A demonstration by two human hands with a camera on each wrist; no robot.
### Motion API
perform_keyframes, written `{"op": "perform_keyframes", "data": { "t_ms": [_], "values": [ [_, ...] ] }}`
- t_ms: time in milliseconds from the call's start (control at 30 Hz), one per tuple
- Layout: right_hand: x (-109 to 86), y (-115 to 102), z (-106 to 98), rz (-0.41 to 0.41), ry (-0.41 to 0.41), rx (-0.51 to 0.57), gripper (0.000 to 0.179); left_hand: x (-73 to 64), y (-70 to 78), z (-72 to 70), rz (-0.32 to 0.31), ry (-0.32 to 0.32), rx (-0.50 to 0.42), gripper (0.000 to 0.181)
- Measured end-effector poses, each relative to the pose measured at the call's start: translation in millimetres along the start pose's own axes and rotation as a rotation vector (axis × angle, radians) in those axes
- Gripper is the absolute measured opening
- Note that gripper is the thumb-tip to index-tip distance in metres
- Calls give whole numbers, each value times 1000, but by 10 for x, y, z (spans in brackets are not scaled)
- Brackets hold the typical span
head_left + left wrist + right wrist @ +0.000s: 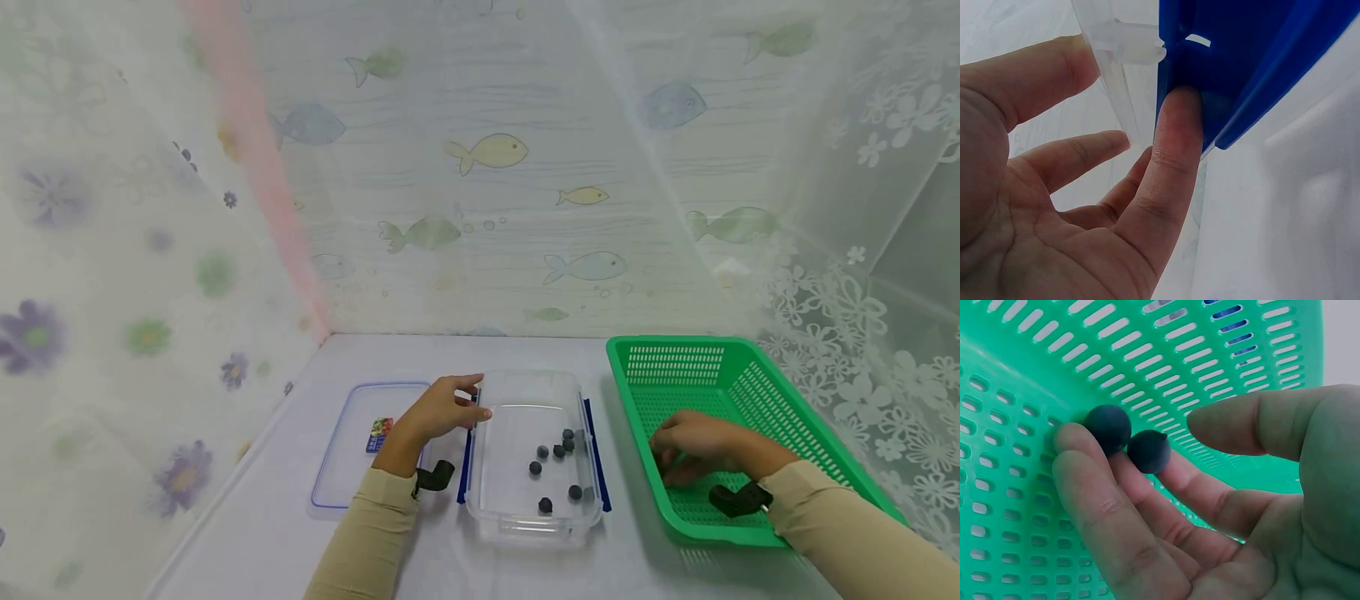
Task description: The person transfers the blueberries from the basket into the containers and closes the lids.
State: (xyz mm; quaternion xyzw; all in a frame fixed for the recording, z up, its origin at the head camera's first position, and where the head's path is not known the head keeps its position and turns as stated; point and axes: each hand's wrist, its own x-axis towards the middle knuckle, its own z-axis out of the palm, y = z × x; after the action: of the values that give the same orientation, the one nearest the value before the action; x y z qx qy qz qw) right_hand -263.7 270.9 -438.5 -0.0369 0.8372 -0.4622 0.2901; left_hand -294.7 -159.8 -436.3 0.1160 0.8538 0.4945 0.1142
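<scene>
A clear plastic box (517, 467) with blue side latches stands on the table, several blueberries (558, 451) lying in it. My left hand (442, 408) grips the box's left edge, thumb at the rim. In the left wrist view, a finger presses against the blue latch (1235, 56) and the thumb touches the clear wall. My right hand (693, 446) is down inside the green basket (813, 408), by its left wall. Its curled fingers cradle two more blueberries (1107, 429) in the right wrist view, the thumb held apart from them.
Left of the box lies a clear lid (341, 467) with a blue rim and a coloured label (379, 434). The basket stands to the box's right, with a narrow strip of white table (626, 550) between them. Patterned curtains (480, 192) enclose the table.
</scene>
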Motion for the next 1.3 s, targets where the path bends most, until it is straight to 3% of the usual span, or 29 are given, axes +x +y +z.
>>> {"op": "perform_keyframes", "data": {
  "t_ms": [400, 1300],
  "values": [
    [-55, -50, -37, 34, 66, -54, 39, -4, -27, 21, 5, -5, 9, 79],
    [-166, -675, -251, -133, 51, -92, 36, 1, -16, -3, 12, -6, -2, 78]
  ]
}}
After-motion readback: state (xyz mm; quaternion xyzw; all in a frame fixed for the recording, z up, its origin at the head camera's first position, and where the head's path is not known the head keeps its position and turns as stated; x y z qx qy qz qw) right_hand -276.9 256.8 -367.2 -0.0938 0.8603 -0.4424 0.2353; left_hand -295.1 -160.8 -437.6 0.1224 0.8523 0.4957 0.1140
